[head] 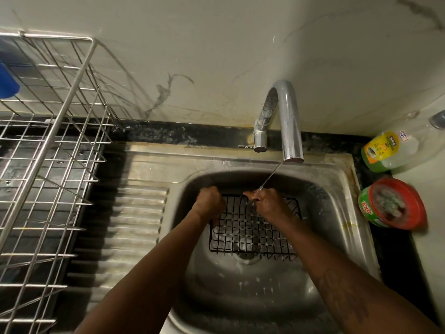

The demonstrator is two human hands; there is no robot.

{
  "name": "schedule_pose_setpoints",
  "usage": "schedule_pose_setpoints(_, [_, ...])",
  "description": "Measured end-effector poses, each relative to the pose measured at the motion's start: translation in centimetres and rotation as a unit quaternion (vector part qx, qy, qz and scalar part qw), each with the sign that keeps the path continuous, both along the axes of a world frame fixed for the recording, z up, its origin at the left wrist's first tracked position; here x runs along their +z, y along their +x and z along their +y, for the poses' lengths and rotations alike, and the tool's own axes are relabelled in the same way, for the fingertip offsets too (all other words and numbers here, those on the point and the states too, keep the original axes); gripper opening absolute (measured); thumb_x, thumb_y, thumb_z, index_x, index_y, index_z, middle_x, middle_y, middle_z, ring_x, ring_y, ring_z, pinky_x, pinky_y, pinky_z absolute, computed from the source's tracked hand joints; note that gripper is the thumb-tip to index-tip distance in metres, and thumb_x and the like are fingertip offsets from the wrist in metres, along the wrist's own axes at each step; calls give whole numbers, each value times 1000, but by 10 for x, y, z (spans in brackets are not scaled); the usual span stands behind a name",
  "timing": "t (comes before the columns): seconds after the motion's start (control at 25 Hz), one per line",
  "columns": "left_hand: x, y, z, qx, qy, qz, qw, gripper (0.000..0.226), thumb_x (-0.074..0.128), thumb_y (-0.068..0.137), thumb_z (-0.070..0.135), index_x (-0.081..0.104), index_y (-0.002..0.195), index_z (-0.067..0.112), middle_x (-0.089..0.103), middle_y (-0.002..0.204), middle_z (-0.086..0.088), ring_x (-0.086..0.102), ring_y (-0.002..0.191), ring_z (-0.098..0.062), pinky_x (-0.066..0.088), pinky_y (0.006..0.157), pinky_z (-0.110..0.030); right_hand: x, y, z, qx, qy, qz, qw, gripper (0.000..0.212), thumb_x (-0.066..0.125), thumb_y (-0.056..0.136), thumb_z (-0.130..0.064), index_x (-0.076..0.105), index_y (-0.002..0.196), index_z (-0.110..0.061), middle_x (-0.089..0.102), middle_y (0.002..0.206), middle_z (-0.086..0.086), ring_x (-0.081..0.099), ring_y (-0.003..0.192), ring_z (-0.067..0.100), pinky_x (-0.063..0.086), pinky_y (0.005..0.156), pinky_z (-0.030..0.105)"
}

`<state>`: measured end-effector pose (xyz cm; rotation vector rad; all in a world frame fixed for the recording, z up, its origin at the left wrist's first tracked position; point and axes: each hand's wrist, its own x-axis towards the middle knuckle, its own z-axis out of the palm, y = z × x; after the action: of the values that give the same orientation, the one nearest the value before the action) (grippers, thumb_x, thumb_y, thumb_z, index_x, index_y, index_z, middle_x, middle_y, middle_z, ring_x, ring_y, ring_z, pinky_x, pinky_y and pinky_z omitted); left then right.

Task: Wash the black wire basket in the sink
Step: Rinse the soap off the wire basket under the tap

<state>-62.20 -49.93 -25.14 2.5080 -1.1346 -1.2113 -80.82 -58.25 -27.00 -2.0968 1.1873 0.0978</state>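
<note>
The black wire basket (250,233) lies in the sink (216,292), over the drain. The left hand (209,201) has its grip closed on the basket's rim at 11 o'clock. The right hand (267,201) grips the rim at 1 o'clock, under water from the tap (287,121) at 12 o'clock.

Matt black wire basket (252,227); dull steel sink (240,297); glossy tap (286,121)
</note>
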Motion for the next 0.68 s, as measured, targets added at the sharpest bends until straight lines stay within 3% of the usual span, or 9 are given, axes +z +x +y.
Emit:
schedule_pose_setpoints(0.08, [1,-13,2,-38,-41,-48,997,17,55,99,19,62,84,16,62,80,-1,59,64,-9,48,58,-21,1,1,1,-6,8,-1,1000,43,55,96,4,68,129,-21,66,133,5,64,116,17,54,99,31])
schedule_pose_setpoints(0.16, [-5,-18,1,-114,-68,-107,985,15,55,100,21,66,91,18,63,82,0,59,65,-9,52,60,-23,3,3,-1,-6,17,11,1000,45,57,94,4,68,127,-25,67,131,1,65,112,15,57,95,36])
schedule_pose_setpoints(0.28, [-10,-20,-4,-172,-89,-49,980,14,52,101,18,66,100,17,63,89,0,60,72,-10,54,66,-24,5,-1,-4,6,23,40,999,42,57,93,3,71,121,-25,70,119,0,67,94,10,61,84,35])
schedule_pose_setpoints(0.44, [-20,-23,-11,-226,-129,-36,965,19,48,102,11,67,101,14,68,91,-6,60,71,-13,39,56,-15,7,-11,-3,17,24,46,999,47,57,91,3,69,125,-26,71,111,0,67,76,11,62,68,33])
schedule_pose_setpoints(0.52, [-23,-30,-16,-228,-138,-29,963,22,47,102,13,69,99,13,68,89,-7,63,75,-20,40,59,-20,7,-19,-4,32,10,46,998,45,58,91,-1,71,123,-29,72,105,-1,67,76,11,62,70,34])
schedule_pose_setpoints(0.68, [-24,-38,-24,-236,-138,-26,961,23,47,102,14,70,99,14,68,89,-5,57,75,-13,36,60,-20,9,-19,-7,56,-20,51,997,27,59,92,-6,76,98,-26,70,83,-5,63,71,8,60,72,38])
